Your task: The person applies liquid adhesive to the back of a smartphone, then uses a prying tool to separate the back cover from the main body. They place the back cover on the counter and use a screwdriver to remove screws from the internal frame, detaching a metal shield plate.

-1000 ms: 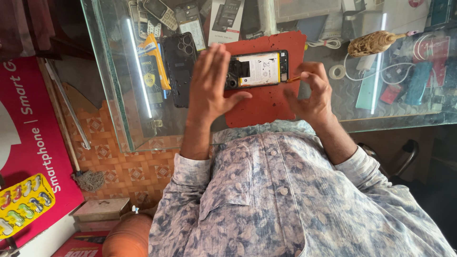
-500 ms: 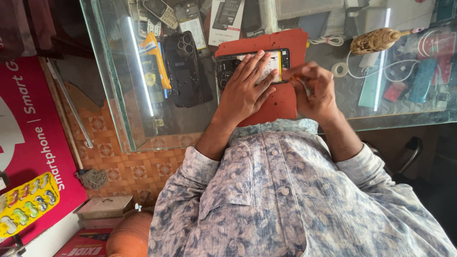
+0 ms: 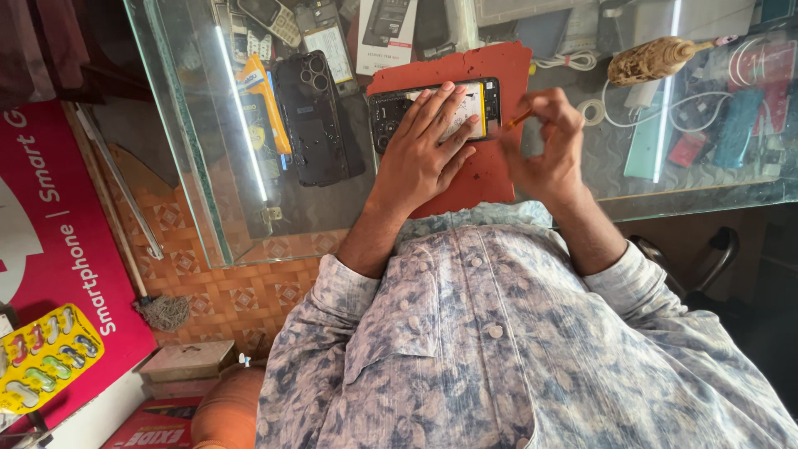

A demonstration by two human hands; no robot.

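Note:
An opened smartphone [image 3: 389, 116] lies with its back off on a red work mat [image 3: 499, 62] on the glass counter. My left hand [image 3: 420, 154] lies flat on it, fingers spread over its yellow-white inside. My right hand [image 3: 544, 150] pinches a thin orange-handled tool [image 3: 517, 120], whose tip points at the phone's right end. The phone's black back cover [image 3: 316, 116] rests on the glass just left of the mat.
The glass counter [image 3: 216, 166] shows phones, boxes and parts beneath it. A wooden-handled brush [image 3: 652, 58] and a white cable [image 3: 594, 108] lie right of the mat. A red banner [image 3: 58, 241], a yellow tray [image 3: 41, 366] and a small broom [image 3: 166, 312] are at the left.
My left hand has slid from the phone's left edge onto its middle and now lies flat over it. My right hand has brought the orange tool to the phone's right end.

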